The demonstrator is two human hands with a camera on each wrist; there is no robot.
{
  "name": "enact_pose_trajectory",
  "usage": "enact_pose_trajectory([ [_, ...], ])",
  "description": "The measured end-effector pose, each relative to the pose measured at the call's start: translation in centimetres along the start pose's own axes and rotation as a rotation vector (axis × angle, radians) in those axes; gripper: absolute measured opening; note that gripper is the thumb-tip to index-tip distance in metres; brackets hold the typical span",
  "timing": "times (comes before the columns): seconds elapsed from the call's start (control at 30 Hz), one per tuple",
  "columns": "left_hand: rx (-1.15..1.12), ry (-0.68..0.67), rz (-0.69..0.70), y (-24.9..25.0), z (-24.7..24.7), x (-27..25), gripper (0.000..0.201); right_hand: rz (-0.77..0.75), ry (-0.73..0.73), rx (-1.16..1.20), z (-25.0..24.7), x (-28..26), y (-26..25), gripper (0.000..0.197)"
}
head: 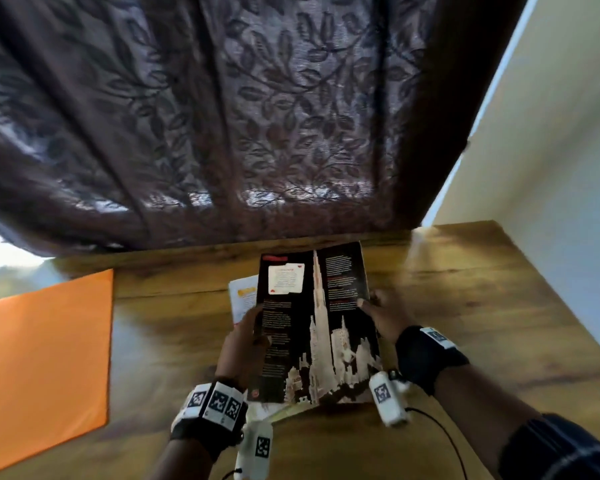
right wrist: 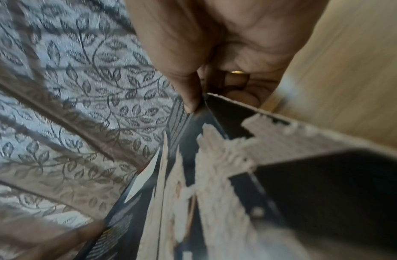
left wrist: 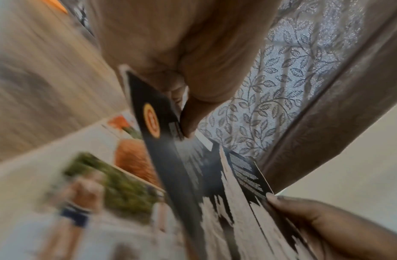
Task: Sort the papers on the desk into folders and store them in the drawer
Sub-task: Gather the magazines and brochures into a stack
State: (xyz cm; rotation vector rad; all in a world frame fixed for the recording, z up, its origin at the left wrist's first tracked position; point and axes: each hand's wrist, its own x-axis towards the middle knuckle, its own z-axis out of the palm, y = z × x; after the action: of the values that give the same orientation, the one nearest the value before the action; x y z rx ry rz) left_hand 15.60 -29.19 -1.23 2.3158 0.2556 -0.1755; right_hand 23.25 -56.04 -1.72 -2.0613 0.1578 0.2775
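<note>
I hold a black sheet printed with pale towers and small white text (head: 317, 323) above the wooden desk (head: 465, 306). My left hand (head: 250, 332) pinches its left edge, thumb on top. My right hand (head: 378, 311) pinches its right edge. The left wrist view shows the thumb (left wrist: 190, 121) pressed on the black sheet (left wrist: 215, 193), with my right hand (left wrist: 315, 227) at the far edge. The right wrist view shows the thumb (right wrist: 190, 100) on the black sheet (right wrist: 215, 167). Under it lie more papers (head: 245, 296), white with orange and green pictures (left wrist: 92, 176). An orange folder (head: 45, 358) lies flat at the left.
A dark leaf-patterned curtain (head: 222, 116) hangs behind the desk's far edge. A pale wall (head: 551, 150) borders the right side. A black cable (head: 440, 434) trails from my right wrist over the near desk.
</note>
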Motion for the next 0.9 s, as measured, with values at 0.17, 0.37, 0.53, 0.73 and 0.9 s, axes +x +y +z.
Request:
enact_pose_trajectory([
  [0.17,0.198,-0.014,-0.008,-2.9,-1.3,-1.1,0.063,-0.009,0.020,-0.208,4.3,3.6,1.0,0.029],
  [0.37,0.258,-0.082,-0.028,-4.4,-1.9,-1.2,0.061,0.087,0.050,-0.453,6.1,1.8,-1.4,0.018],
  [0.53,0.283,-0.088,0.006,-4.9,-1.8,-0.6,0.056,0.135,0.068,-0.470,6.0,2.3,-2.1,0.049],
  [0.73,0.294,-0.106,0.037,-5.0,-2.1,-0.5,0.055,0.157,-0.021,-0.255,5.8,3.6,-0.8,0.030],
  [0.9,0.282,-0.088,-0.037,-4.9,-3.5,0.2,0.072,0.041,0.015,-0.088,6.2,1.7,-1.2,0.009],
])
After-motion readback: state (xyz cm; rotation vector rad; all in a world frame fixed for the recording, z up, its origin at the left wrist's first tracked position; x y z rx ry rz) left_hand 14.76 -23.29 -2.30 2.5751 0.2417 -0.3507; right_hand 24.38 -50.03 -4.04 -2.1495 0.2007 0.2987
